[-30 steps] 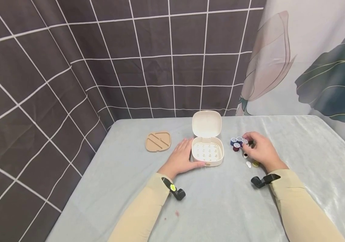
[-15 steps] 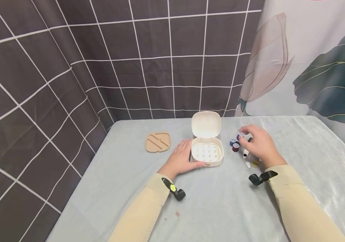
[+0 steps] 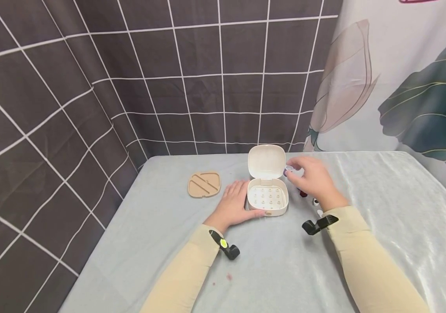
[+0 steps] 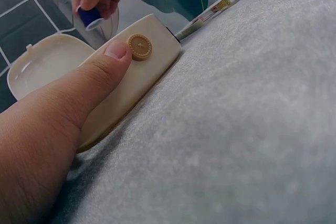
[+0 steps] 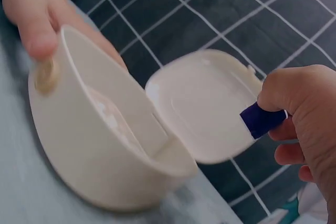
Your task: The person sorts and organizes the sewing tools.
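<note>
A soft pale grey cloth [image 3: 273, 269] covers the table, with small red spots [image 3: 229, 276] on its near part. Dark cloth [image 3: 242, 52] with white lines hangs on the left and far sides. At far right, a pale curtain [image 3: 399, 39] shows a big green leaf [image 3: 430, 100] and a pink one [image 3: 344, 82].

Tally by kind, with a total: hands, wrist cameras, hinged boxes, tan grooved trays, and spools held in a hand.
Hands: 2 (left hand, right hand)
Wrist cameras: 2 (left camera, right camera)
Hinged boxes: 1 (cream box, lid open)
Tan grooved trays: 1 (tan tray)
Held spools: 1 (blue spool, in the right hand)
Total: 7
</note>
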Action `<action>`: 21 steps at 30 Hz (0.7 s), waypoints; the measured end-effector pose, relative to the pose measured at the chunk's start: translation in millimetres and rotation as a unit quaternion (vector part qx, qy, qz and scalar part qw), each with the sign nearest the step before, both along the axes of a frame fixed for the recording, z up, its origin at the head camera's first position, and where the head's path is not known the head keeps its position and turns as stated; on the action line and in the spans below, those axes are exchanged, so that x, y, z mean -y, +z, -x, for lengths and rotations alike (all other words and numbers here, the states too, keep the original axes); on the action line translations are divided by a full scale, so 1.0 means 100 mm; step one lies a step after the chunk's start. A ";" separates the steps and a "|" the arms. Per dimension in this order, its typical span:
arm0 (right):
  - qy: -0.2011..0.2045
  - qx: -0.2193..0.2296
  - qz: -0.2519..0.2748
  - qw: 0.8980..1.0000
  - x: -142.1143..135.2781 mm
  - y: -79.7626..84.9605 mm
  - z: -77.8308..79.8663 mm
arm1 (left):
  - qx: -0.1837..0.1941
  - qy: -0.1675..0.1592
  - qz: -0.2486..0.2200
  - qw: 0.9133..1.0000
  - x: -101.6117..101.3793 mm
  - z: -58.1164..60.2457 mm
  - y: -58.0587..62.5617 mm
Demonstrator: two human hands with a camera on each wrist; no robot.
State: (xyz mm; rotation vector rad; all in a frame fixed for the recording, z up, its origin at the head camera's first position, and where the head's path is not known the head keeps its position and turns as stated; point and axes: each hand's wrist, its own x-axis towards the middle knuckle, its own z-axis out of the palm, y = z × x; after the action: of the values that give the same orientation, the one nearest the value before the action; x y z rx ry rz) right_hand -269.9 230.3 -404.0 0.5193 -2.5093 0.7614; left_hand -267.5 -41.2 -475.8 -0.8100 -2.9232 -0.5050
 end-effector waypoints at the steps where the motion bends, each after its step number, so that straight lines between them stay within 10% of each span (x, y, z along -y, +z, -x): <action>1: 0.004 0.002 0.001 1.000 0.04 0.01 0.00 | 0.001 0.003 0.001 1.000 0.00 0.00 0.00; 21: 0.032 0.061 0.011 0.998 0.63 -0.05 0.03 | 0.000 0.017 0.003 1.000 0.02 -0.03 0.02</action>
State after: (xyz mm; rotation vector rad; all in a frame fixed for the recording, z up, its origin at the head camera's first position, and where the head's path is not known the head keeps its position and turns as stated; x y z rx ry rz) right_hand -273.0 167.4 -409.0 0.5637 -2.6037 0.8680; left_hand -264.5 -43.3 -474.1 -0.7605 -2.9331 -0.4949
